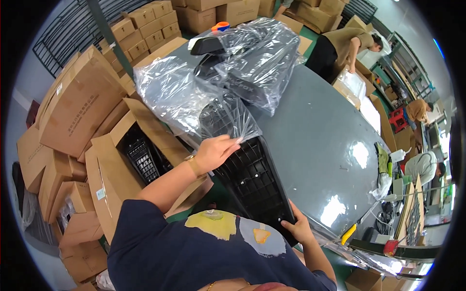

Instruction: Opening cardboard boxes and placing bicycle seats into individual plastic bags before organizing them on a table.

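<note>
While lettering (82,115) marks a carton (97,92), left hand (216,153) pinches film (239,121), right hand (299,228) grips panel (253,170).

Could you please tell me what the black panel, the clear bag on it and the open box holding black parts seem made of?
Black panel: probably moulded plastic, semi-gloss, from its ribbed grid. Clear bag: likely thin plastic film, glossy, given its see-through wrinkles. Open box: apparently cardboard, matt brown, with creased flaps.
</note>
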Tool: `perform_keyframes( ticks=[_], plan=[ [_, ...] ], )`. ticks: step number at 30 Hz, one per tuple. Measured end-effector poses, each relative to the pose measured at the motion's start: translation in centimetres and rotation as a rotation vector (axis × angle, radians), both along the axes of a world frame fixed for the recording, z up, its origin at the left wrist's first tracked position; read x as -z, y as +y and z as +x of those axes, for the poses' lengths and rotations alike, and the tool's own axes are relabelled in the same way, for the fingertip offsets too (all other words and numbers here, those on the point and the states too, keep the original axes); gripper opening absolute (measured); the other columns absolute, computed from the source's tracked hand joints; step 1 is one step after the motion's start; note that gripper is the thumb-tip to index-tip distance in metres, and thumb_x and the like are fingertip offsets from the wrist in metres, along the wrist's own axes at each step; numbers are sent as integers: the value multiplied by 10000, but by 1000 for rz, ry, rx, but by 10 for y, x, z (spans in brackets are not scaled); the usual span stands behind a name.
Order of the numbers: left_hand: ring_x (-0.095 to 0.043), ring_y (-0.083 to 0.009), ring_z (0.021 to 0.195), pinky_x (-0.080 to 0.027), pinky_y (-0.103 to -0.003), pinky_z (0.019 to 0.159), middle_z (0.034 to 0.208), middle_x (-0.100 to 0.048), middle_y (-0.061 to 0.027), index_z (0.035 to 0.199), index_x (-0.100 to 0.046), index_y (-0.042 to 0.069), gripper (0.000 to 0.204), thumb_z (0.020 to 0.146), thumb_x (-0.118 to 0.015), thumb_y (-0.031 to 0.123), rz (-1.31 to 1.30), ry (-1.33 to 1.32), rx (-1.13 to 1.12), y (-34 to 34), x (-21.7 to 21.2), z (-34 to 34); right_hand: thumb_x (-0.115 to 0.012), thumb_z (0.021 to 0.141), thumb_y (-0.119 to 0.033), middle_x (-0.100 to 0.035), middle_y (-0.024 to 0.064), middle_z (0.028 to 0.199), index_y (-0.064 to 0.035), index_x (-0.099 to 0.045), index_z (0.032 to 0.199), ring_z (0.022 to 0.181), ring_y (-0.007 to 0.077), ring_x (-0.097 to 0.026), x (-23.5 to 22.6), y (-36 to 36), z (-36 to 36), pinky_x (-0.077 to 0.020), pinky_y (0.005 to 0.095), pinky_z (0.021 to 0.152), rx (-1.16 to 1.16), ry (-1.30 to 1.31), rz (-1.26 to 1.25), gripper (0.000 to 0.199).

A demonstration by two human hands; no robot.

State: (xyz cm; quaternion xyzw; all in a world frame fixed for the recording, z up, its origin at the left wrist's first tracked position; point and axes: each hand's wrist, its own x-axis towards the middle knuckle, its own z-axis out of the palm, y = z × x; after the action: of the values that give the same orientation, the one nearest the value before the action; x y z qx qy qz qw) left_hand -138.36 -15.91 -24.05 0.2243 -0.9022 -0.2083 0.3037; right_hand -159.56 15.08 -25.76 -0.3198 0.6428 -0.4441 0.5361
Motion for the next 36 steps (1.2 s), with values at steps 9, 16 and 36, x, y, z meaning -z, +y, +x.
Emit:
perform_keyframes(
  ticks=[9,16,36],
  plan=[
    [-540,-241,526,-441,-337,464,645,-506,-52,1077,-661,183,236,853,-617,246,-136,-155,-338,16,1,147,-630,715,99,-501,70,1310,-3,-333,1405,1184,147,-472,16,-2,54,-336,296,1021,12,-125,9,757],
    [-554,-270,570,-428,-358,490,683,-546,-100,1056,-653,108,213,853,-615,164,-135,218,-201,5,-67,103,-602,736,114,-500,86,1296,5,-293,1417,1187,157,-470,-11,-54,99,-337,297,1023,-109,119,-117,756],
    [-608,-237,613,-458,-351,471,693,-570,-48,1067,-626,125,245,855,-548,221,21,199,929,127,-69,19,-655,756,27,-475,137,1282,8,-397,1335,1093,232,-540,49,-42,94,-452,327,926,419,216,-458,634]
  ],
)
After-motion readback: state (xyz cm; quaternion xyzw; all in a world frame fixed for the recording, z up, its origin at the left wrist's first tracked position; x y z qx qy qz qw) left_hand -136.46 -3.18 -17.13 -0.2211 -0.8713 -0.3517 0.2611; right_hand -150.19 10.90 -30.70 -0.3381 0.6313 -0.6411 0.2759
